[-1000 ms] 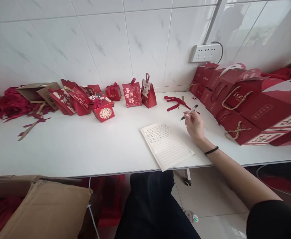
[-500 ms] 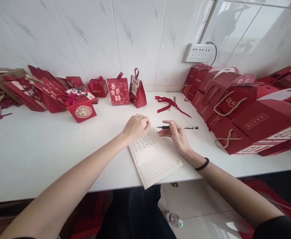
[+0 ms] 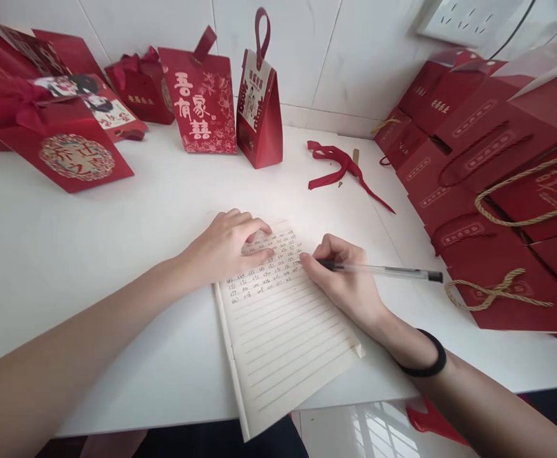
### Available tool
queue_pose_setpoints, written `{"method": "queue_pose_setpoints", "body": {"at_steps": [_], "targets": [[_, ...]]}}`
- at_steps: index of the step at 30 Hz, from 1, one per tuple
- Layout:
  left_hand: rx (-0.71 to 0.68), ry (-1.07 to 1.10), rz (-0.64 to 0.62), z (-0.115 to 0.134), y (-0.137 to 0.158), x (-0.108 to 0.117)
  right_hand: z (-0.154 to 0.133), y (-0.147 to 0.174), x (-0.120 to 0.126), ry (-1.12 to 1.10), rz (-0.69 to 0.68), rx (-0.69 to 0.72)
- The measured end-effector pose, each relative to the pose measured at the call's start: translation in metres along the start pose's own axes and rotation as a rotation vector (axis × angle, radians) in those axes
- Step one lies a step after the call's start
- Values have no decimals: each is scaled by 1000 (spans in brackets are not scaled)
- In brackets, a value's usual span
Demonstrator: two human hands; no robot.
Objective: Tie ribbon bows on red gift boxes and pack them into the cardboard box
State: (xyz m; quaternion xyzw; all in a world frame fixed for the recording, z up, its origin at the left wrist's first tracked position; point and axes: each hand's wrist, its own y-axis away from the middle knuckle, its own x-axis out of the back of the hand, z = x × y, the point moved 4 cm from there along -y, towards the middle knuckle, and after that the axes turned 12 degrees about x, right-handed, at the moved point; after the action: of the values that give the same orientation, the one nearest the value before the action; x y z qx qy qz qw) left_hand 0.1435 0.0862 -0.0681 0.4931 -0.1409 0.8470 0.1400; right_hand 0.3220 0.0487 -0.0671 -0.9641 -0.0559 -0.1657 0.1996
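A lined notebook lies at a slant on the white table, its lower edge reaching past the table's front. Rows of small handwritten numbers fill its upper part; the lower lines are blank. My left hand rests on the upper left of the page, fingers bent and apart, with nothing in it. My right hand is closed around a clear pen with a black grip and end cap. The pen's tip is close to the right end of the written rows; whether it touches the paper I cannot tell.
Behind the notebook stand a flat red gift bag and a triangular red gift box. More red boxes sit at left. A red ribbon lies behind my right hand. Stacked red gift boxes line the right, below a power strip.
The view has moved closer to the notebook. My left hand has opened its fingers onto the page. My right hand has gone from a loose hold on the pen to a writing grip.
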Motion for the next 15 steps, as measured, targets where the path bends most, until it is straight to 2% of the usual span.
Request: {"method": "queue_pose_setpoints", "body": {"at_steps": [4, 15], "targets": [[16, 19, -4, -3, -1, -1, 1, 3, -1, 36, -22, -52], [67, 31, -24, -1, -1, 0, -2, 3, -1, 162, -60, -4]]}}
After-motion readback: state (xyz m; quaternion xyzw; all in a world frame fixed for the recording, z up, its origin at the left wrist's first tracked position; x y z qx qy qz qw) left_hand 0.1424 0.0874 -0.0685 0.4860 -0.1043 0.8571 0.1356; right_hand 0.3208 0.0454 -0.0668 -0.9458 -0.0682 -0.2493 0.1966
